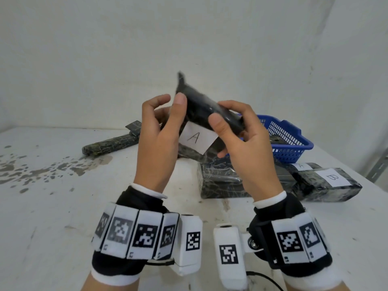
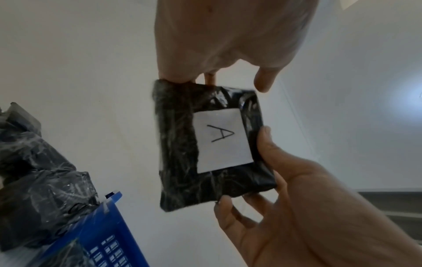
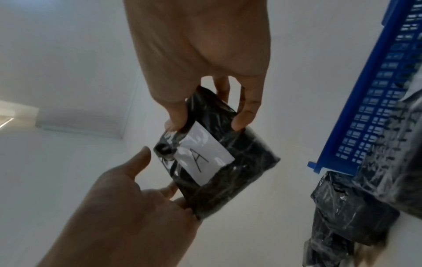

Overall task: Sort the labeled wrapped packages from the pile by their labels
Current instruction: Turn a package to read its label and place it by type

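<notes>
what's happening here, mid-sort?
A person holds one black wrapped package above the table, left hand and right hand each gripping an end. Its label reads A. More packages, one labelled B, lie beside a blue basket.

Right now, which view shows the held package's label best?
The left wrist view: the label faces the camera flat and unobstructed, its handwritten A sharp. In the right wrist view the label is tilted with glare across it. In the head view the label is partly covered by both thumbs.
</notes>
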